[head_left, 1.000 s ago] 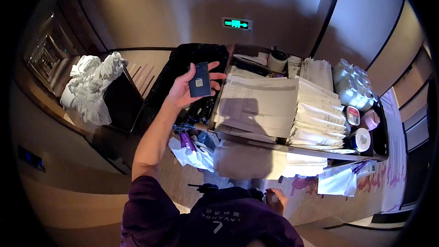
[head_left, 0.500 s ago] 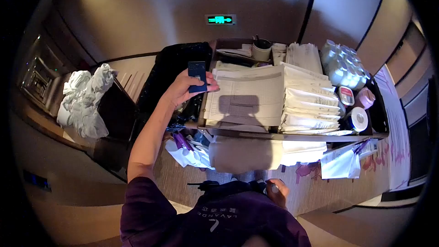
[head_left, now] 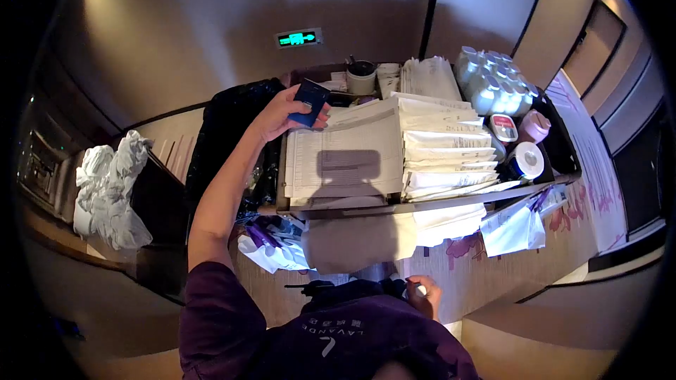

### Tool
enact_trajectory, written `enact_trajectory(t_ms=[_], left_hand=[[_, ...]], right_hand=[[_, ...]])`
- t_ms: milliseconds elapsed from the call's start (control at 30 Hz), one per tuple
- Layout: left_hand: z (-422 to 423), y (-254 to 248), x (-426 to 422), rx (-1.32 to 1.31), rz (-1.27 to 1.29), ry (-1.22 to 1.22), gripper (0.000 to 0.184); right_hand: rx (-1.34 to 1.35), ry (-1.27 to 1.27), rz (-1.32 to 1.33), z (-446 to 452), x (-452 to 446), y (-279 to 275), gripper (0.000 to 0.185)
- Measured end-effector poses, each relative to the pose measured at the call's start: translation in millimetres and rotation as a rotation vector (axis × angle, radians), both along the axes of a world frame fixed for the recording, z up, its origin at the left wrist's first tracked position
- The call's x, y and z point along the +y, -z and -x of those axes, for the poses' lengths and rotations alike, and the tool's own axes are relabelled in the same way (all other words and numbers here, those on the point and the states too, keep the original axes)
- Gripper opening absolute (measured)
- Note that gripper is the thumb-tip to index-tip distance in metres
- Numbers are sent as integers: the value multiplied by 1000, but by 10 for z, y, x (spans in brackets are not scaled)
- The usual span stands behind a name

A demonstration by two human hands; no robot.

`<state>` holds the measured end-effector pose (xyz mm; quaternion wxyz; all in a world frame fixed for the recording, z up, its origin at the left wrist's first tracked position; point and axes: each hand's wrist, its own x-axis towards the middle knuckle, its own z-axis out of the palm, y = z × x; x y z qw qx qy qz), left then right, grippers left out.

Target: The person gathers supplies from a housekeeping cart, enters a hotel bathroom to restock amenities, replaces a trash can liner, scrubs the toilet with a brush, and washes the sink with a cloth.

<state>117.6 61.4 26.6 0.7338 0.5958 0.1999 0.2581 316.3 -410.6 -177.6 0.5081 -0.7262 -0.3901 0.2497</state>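
My left hand is closed round a small dark blue card, the thumb lying across its face. It is raised over the cart's left part, above the edge of a printed form sheet. Down at my waist, my right hand has its fingers curled; a small pale thing shows there, too small to name. A row of cream paper packets stands to the right of the sheet.
The cart also carries bottles, a cup of pens, a white roll and a pink bottle. A black bag hangs at its left end. Crumpled white linen lies farther left. Behind is a wall with an exit sign.
The card has gone from nearly upright to tilted rightward as my left hand turned. The cart and wall have shifted left in view. My right hand stays low at my waist.
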Motion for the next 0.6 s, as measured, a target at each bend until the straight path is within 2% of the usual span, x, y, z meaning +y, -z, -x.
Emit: enact_trajectory(t_ms=[67, 100, 133, 200, 233, 300, 400, 433, 500, 600], left_hand=[[-45, 101, 172, 274, -244, -84, 42], [-60, 136, 262, 537, -673, -75, 34], [-80, 182, 336, 536, -673, -72, 34], [-100, 301, 472, 883, -1209, -91, 34], [-106, 372, 552, 882, -1205, -94, 34], [-129, 467, 693, 855, -1372, -213, 32], [-181, 564, 858, 842, -1412, -276, 33], [-194, 658, 969, 838, -1407, -280, 33], [-228, 740, 1084, 814, -1560, -261, 39], [-364, 746, 1090, 901, -1463, -210, 47]], right_hand=[[-3, 38, -4, -16, -62, 99, 9], [-1, 43, -2, -16, -67, 96, 9], [2, 37, 7, -23, -56, 86, 9], [2, 29, 18, -38, -51, 82, 10], [-18, 8, 37, -52, -59, 82, 10], [-42, -15, 58, -56, -57, 69, 10], [-68, -24, 45, -25, -77, 27, 12], [-49, -9, 41, -14, -88, 26, 12], [-35, 7, 36, 0, -91, 6, 12], [-37, -7, 48, 28, -93, -13, 14]])
